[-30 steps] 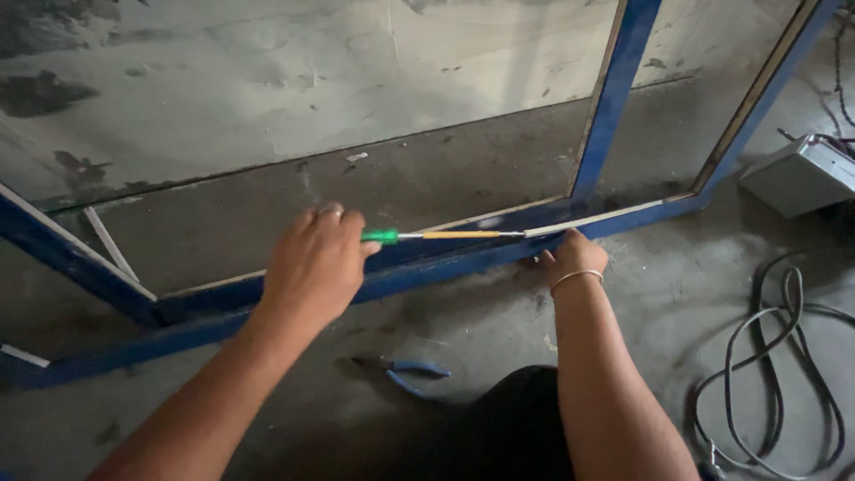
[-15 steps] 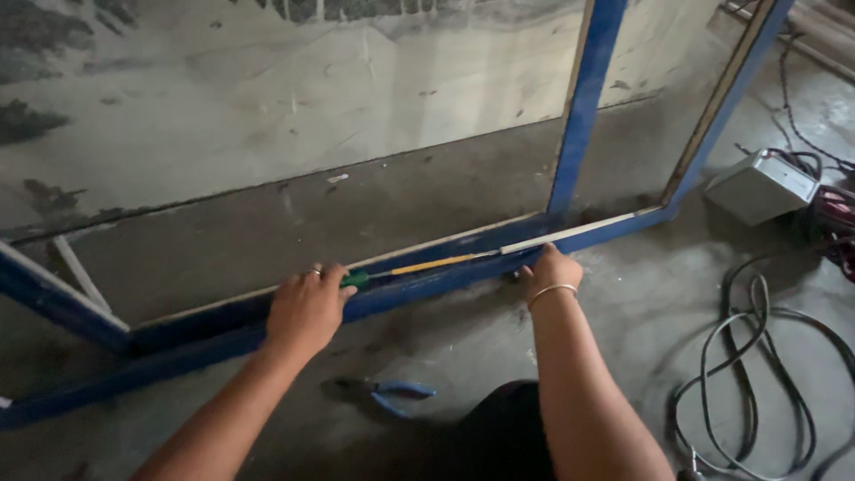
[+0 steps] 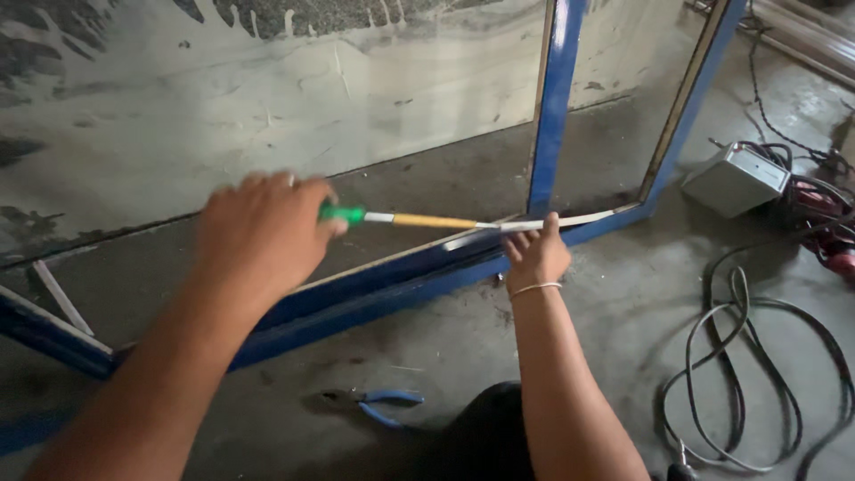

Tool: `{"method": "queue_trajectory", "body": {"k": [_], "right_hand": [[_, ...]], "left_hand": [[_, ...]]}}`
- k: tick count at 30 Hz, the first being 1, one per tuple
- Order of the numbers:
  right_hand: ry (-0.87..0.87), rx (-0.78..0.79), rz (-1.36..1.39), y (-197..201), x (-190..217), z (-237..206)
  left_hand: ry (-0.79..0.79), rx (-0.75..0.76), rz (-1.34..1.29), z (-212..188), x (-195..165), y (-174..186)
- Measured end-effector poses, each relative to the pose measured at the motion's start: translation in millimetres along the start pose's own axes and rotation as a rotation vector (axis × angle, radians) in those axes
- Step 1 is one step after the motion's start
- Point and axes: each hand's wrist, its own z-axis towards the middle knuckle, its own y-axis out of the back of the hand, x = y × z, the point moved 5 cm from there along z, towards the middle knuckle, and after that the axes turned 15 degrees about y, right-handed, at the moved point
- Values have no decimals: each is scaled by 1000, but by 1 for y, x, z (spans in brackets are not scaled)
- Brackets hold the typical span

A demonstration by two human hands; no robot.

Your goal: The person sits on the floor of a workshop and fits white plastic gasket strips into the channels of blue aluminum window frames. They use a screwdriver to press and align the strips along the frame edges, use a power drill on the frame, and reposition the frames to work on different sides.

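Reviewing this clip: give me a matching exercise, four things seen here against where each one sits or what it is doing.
Things:
1. left hand
2. right hand
3. pliers
4. grey box

Places or states:
A. lying on the floor near the person
B. pressed on the pale strip at the blue frame
C. on the floor at the right, beside cables
D. closed around a green-handled tool

Pairs: 1-D, 2-B, 3-A, 4-C

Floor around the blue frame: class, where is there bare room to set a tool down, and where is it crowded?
Bare concrete lies between the blue frame, pliers and right hand. Crowded at right: coiled cable, grey box.
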Motion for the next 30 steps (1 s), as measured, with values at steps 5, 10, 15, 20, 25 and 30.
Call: {"method": "queue_trajectory", "body": {"k": [5, 10, 15, 20, 25, 30], "right_hand": [[-287, -28, -23, 0, -17, 5], [-222, -124, -83, 2, -6, 0], [-157, -111, -161, -1, -5, -5], [-75, -104, -175, -2, -6, -9], [-127, -172, -56, 0, 11, -9], [-70, -146, -56, -8, 0, -7]], "left_hand": [[84, 227, 3, -32, 29, -114], [94, -28, -43, -51, 82, -194], [130, 57, -194, -45, 108, -229], [52, -90, -240, -45, 106, -232], [55, -148, -213, -49, 106, -234], [79, -123, -185, -47, 107, -235]]}}
